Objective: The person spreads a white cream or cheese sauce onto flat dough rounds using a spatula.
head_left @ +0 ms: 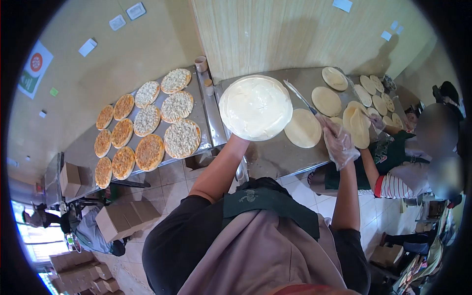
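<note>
My left hand point(238, 144) is under a round pizza base point(255, 108) coated with smooth white sauce, bearing it up over the table. The fingers are hidden beneath the base; only the wrist end shows. In a clear plastic glove, my right hand point(339, 143) has its fingers wrapped round the handle of a spatula point(301, 94). Its long metal blade points up and left, and the tip is close to the right rim of the coated base. A plain flat base point(303, 129) lies on the table just left of my right hand.
On the left table point(209, 137), several pizzas with orange-red topping point(149, 151) or white crumbly topping point(182, 138) lie in rows. More plain bases point(326, 101) cover the right table. A co-worker's gloved hand point(376, 121) is at a folded base point(356, 123). Cardboard boxes point(125, 219) stand at lower left.
</note>
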`<act>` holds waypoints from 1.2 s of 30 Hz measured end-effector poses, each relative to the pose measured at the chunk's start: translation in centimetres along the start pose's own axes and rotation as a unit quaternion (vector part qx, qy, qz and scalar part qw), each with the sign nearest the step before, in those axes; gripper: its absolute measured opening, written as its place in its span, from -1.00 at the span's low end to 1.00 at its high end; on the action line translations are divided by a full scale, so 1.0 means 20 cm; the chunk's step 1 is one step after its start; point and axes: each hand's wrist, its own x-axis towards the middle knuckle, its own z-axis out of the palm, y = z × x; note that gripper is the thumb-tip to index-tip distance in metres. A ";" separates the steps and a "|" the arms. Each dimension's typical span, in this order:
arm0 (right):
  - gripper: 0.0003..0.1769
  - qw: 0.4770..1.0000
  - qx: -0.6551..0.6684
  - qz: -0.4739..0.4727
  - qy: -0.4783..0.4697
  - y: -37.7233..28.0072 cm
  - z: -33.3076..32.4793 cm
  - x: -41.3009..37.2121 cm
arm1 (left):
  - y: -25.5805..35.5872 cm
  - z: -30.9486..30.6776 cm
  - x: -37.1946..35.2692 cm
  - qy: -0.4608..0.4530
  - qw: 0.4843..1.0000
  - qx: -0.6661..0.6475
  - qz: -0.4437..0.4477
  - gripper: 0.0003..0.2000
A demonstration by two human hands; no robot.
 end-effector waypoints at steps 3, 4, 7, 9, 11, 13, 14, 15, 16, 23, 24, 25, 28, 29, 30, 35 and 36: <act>-0.67 0.999 -0.016 -0.033 -0.002 -0.02 0.01 0.02 | 0.02 0.02 -0.01 0.007 1.000 0.010 0.013 -0.47; -0.68 0.998 -0.049 -0.042 -0.010 -0.05 0.00 -0.02 | 0.04 0.02 -0.02 0.011 1.000 0.013 0.020 -0.47; -0.72 0.994 -0.088 -0.056 -0.021 -0.20 -0.12 -0.13 | 0.10 0.02 -0.04 0.022 0.999 0.018 0.042 -0.47; -0.71 0.994 -0.028 -0.046 -0.100 -0.27 -0.22 -0.17 | 0.11 0.03 -0.04 0.027 0.998 0.020 0.047 -0.46; -0.68 0.992 0.002 -0.049 -0.118 -0.29 -0.28 -0.14 | 0.10 0.04 -0.07 0.029 0.999 0.022 0.040 -0.46; -0.64 0.998 0.027 -0.017 -0.056 -0.25 -0.32 -0.09 | 0.07 0.06 -0.08 0.029 0.999 0.022 0.028 -0.46; -0.63 0.998 0.041 -0.047 -0.033 -0.21 -0.31 -0.05 | 0.05 0.07 -0.08 0.029 0.999 0.022 0.022 -0.46; -0.63 0.998 0.038 -0.041 -0.026 -0.17 -0.30 0.00 | 0.02 0.08 -0.07 0.028 0.999 0.022 0.016 -0.46; -0.63 0.998 0.041 -0.038 -0.017 -0.13 -0.28 0.06 | 0.01 0.09 -0.06 0.027 0.999 0.022 0.011 -0.46; -0.65 0.992 0.121 0.036 -0.031 0.04 -0.16 0.07 | -0.07 0.13 -0.03 0.045 0.999 0.018 0.008 -0.45; -0.66 0.982 0.186 0.035 -0.014 0.06 -0.12 0.03 | -0.08 0.12 -0.01 0.052 0.998 0.017 0.014 -0.45; -0.66 0.982 0.184 0.035 -0.020 0.08 -0.07 -0.02 | -0.09 0.12 0.01 0.059 0.998 0.015 0.020 -0.45; -0.67 0.987 0.135 0.084 0.022 0.11 0.05 -0.15 | -0.09 0.11 0.06 0.073 0.997 0.008 0.037 -0.44; -0.68 0.990 0.121 0.051 0.051 0.09 0.10 -0.20 | -0.08 0.11 0.05 0.076 0.996 0.005 0.043 -0.44; -0.68 0.991 0.107 0.018 0.080 0.07 0.15 -0.24 | -0.10 0.11 0.09 0.080 0.996 0.002 0.048 -0.44; -0.61 0.993 0.067 -0.031 0.090 -0.07 0.32 -0.40 | -0.17 0.12 0.23 0.102 0.993 -0.006 0.060 -0.44; -0.59 0.993 0.090 -0.004 0.078 -0.08 0.33 -0.42 | -0.18 0.12 0.22 0.108 0.992 -0.007 0.058 -0.43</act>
